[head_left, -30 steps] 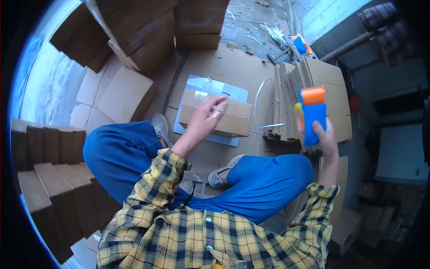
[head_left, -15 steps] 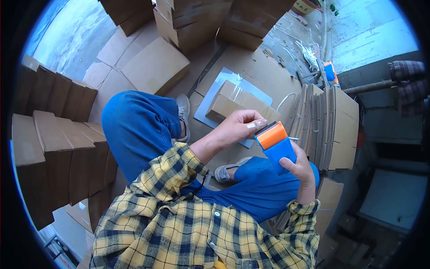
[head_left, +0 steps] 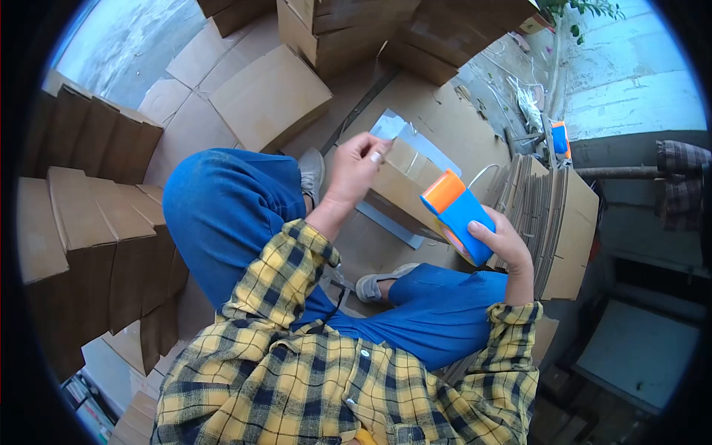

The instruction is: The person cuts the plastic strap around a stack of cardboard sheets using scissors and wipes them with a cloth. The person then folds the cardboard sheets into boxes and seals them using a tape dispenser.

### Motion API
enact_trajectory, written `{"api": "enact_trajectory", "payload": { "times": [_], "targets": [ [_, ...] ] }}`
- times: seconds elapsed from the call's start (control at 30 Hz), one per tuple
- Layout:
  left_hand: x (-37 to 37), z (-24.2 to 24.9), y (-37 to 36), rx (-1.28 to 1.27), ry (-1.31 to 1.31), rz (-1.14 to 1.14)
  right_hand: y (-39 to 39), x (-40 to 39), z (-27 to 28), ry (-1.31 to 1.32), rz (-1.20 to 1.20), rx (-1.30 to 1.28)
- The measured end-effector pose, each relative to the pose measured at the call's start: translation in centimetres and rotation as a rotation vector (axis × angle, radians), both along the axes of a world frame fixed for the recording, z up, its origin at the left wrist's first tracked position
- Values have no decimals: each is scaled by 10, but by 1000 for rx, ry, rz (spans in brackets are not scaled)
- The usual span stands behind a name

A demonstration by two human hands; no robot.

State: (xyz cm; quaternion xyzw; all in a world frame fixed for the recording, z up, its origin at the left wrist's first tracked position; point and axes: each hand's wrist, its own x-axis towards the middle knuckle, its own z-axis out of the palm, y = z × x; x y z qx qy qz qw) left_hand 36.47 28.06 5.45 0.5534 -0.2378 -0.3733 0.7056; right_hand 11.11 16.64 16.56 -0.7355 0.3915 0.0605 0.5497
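Note:
My right hand (head_left: 504,241) grips a blue and orange tape dispenser (head_left: 467,215), its orange end pointing up and left; the edge of a roll shows along its lower side. My left hand (head_left: 356,169) is closed in a pinch above the near left end of a brown cardboard box (head_left: 408,174). A pale patch shows on its thumb, and what the fingertips hold is too small to make out. The box lies on a light grey board (head_left: 437,154), with shiny clear tape on its top face. The dispenser overlaps the box's right end in view.
Flattened cardboard (head_left: 530,222) stands stacked at the right. Rows of brown boxes (head_left: 93,215) are at the left, with more boxes (head_left: 356,33) at the back. A single carton (head_left: 271,96) lies beyond my knee. Another blue and orange dispenser (head_left: 561,139) is near the wall.
My left hand has left the dispenser's toothed end and moved left and up to the box's end. The dispenser has turned slightly and dropped a little. The view has shifted a bit.

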Motion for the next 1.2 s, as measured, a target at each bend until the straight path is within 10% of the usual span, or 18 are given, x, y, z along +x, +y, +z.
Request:
{"api": "enact_trajectory", "payload": {
  "times": [0.67,1.2],
  "targets": [
    [-8,-187,-42,274,250,134,-74,75,-70,525,213,-22],
    [-24,-169,-28,863,-277,88,-74,93,-67,620,165,-3]
  ]
}}
